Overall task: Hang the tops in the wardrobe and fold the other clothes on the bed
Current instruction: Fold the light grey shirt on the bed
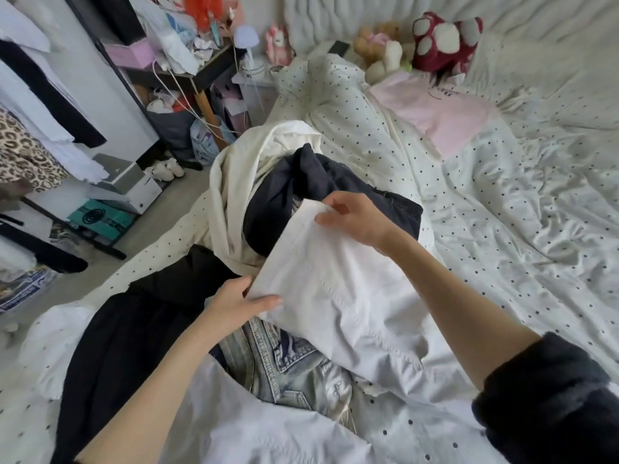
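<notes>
A white garment [338, 289] is stretched above the pile of clothes on the bed. My left hand [239, 304] pinches its near left corner and my right hand [355, 217] pinches its far corner. Under it lie light blue jeans [284, 366], a black garment [134, 329] to the left, a cream garment [227, 195] and a dark navy garment [321, 182] beyond. A pink top [435, 105] lies flat further up the bed. The open wardrobe [40, 95] at the far left holds hanging clothes, among them a leopard-print piece [23, 152].
The bed [502, 212] has a white dotted cover and fills the right side. Plush toys [445, 41] sit by the headboard. A cluttered side table [187, 61] with cables, boxes [127, 185] and shoes [165, 169] crowds the floor between bed and wardrobe.
</notes>
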The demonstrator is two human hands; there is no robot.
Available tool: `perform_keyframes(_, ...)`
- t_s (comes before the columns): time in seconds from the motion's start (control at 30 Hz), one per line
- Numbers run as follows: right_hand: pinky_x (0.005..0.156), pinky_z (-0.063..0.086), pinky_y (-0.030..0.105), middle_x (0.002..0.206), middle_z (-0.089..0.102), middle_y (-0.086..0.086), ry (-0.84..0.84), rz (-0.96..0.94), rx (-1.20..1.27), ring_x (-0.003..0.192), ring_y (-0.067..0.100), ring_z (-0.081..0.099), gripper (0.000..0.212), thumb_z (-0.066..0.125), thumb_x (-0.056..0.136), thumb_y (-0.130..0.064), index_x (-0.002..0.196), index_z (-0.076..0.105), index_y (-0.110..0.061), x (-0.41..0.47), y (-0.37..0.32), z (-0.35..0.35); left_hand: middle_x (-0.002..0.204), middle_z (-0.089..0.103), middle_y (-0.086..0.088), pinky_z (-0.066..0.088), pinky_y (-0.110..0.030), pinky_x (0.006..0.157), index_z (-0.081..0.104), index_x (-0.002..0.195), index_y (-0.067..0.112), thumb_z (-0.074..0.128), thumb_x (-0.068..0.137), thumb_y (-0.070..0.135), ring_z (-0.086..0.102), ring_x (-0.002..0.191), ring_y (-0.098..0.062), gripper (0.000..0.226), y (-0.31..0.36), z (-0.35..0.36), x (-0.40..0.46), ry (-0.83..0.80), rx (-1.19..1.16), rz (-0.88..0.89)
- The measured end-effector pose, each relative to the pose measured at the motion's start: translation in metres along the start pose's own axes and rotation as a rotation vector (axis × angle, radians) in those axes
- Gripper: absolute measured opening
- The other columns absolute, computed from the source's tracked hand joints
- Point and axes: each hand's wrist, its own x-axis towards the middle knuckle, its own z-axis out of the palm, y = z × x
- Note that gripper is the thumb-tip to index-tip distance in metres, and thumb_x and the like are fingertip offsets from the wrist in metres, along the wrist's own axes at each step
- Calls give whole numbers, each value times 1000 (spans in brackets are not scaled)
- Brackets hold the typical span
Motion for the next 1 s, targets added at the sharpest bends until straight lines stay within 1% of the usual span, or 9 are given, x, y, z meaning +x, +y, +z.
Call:
perform_keyframes(0.07, 67, 41, 26, 69, 53, -7, 141, -20, -124, 70, 14, 50, 10, 66, 85, -20, 79, 59, -16, 5, -5, 0, 88, 69, 3, 50, -20, 65, 65, 94, 11, 73, 80, 21, 64, 82, -12, 19, 1, -13, -2, 68, -84, 2)
perform_keyframes(0.17, 85, 40, 35, 98, 60, 5, 326, 1, -415, 95, 25, 53, 14, 60, 88, -26, 97, 69, -19, 13, -8, 13, 68, 66, -1, 46, -21, 47, 58, 84, 4, 72, 81, 19, 60, 58, -13, 20, 0, -30, -2, 112, -155, -26)
perform_keyframes(0.3, 79, 41, 34, 126, 47, 9, 322, 34, -533, 107, 32, 53, 35, 46, 96, -22, 131, 52, -20, 1, 0, 46, 62, 62, -4, 42, -22, 41, 56, 80, 8, 73, 81, 18, 55, 41, -12, 19, -18, -32, -2, 238, -61, -150)
perform_keyframes(0.37, 87, 46, 39, 134, 44, 11, 322, -5, -538, 113, 31, 52, 41, 45, 97, -23, 138, 43, -16, -30, 12, 68, 73, 62, -10, 48, -28, 50, 55, 80, 10, 71, 82, 12, 57, 47, -17, 17, -27, -29, -4, 308, -45, -196)
perform_keyframes(0.47, 95, 42, 43, 135, 49, 11, 279, -69, -569, 118, 29, 51, 41, 48, 96, -22, 136, 47, -12, -92, 38, 99, 91, 63, -11, 51, -38, 77, 56, 93, 8, 63, 85, 5, 63, 77, -26, 11, -31, -26, -8, 391, 89, -151)
perform_keyframes(0.57, 101, 39, 43, 135, 52, 15, 213, -26, -580, 122, 30, 52, 40, 54, 93, -16, 131, 52, -7, -145, 67, 113, 112, 53, -12, 42, -34, 82, 51, 116, 6, 58, 86, 1, 54, 100, -28, 31, -31, -10, -29, 478, 227, 6)
perform_keyframes(0.7, 103, 39, 51, 134, 52, 19, 245, 24, -594, 122, 34, 52, 40, 57, 89, -8, 129, 54, -2, -199, 88, 111, 109, 54, -19, 41, -46, 80, 54, 113, 0, 61, 78, -9, 49, 102, -40, 37, -28, 31, -73, 607, 513, 353)
perform_keyframes(0.83, 108, 34, 52, 138, 49, 15, 345, 75, -633, 129, 31, 46, 42, 59, 88, -9, 130, 54, -4, -268, 108, 109, 103, 57, -19, 36, -38, 89, 58, 107, -3, 62, 74, -14, 54, 97, -39, 35, -33, 91, -114, 439, 501, 557)
perform_keyframes(1.0, 106, 31, 54, 137, 49, 18, 452, 245, -702, 128, 35, 46, 47, 65, 84, -8, 130, 55, -6, -386, 142, 110, 101, 60, -13, 38, -33, 84, 63, 102, 3, 63, 70, -15, 58, 94, -34, 37, -57, 176, -174, 93, 506, 692)
